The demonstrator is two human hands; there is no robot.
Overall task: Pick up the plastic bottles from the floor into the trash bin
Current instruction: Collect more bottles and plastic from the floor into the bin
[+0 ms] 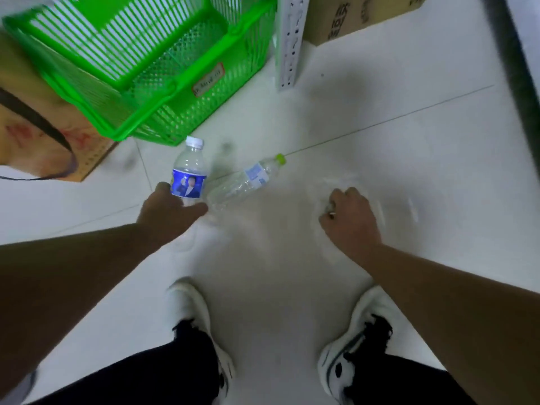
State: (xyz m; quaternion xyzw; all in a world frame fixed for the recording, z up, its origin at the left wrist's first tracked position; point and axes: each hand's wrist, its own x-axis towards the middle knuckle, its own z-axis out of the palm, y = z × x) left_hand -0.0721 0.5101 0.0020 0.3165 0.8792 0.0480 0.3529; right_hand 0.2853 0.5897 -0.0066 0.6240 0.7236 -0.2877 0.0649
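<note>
My left hand (168, 210) grips the base of a small clear bottle (188, 171) with a blue label and a white cap, held just above the floor. Right beside it a longer clear bottle (245, 182) with a light-green cap lies on its side on the white tiles. My right hand (349, 217) is a closed fist low over the floor to the right. A smeared transparent shape around the fist looks like a clear bottle (336, 182), too blurred for detail. The green plastic basket (172, 89) stands just beyond the left bottle, tilted and open.
A brown cardboard box (43, 135) with a black strap sits left of the basket. A white perforated shelf post (289, 42) and another carton (350, 16) stand behind. My two white shoes (193, 305) are planted on the tiles below my hands.
</note>
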